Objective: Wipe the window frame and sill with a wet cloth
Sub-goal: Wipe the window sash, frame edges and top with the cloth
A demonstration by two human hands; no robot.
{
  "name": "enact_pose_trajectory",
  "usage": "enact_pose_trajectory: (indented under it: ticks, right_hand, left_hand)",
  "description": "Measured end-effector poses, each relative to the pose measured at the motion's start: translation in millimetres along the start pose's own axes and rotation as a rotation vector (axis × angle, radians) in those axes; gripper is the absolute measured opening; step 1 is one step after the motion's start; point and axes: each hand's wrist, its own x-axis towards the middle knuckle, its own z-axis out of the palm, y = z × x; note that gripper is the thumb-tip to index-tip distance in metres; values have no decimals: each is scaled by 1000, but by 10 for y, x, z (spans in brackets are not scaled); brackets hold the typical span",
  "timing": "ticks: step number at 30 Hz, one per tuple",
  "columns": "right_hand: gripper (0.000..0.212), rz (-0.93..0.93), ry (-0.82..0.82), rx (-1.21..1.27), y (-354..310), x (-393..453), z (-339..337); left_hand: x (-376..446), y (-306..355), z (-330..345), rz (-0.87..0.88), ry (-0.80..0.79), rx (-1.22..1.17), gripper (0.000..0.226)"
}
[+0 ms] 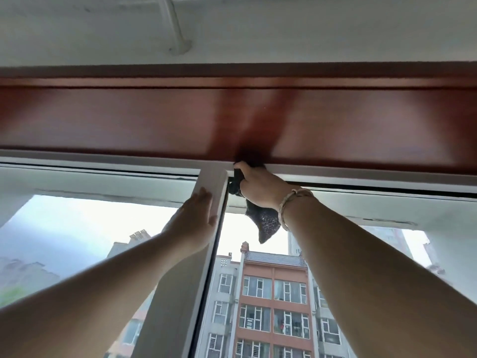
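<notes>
Nearest, two bare forearms reach upward. The left hand [198, 215] lies flat, fingers straight, against the white upright sash bar [204, 244]. The right hand [254, 187], a bracelet [291, 205] at its wrist, grips a dark cloth [265, 223] bunched against the top rail of the window frame [361, 174], one corner hanging loose. Beyond stand apartment buildings [273, 301]. The wiping seems to be at the top; the sill is out of sight, so how much is left is unclear.
</notes>
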Motion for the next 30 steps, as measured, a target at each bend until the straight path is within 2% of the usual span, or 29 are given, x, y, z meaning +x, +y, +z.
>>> enact_pose_trajectory:
  ticks: [3,6,10,12,14,16,20,24,30]
  right_hand:
    - [47,-17,-5,-23,40,29,-4]
    - [46,49,25,-45,284,-107,-155]
    - [43,107,190,-65,475,-231,-167]
    - [44,52,261,-99,410,-176,-25]
    - [53,-54,284,-116,336,-121,139]
    - [61,-115,257,-153,242,-39,235]
    - [61,-208,216,-215,137,116,281]
    - [60,-140,105,-204,391,-28,-20]
    - [57,-6,148,-188,1226,-535,-421]
  left_hand:
    - [-2,-77,-47,60,14,56,55]
    - [-10,-117,-93,87,51,64,58]
    - [-8,-96,-95,85,80,59,59]
    - [3,-122,-113,105,123,62,56]
    - [4,-136,-122,120,127,68,53]
    - [8,-148,-112,130,130,90,53]
    - [25,-154,-80,119,156,143,51]
    - [56,-39,-116,39,153,157,41]
    - [40,244,-121,-128,105,176,33]
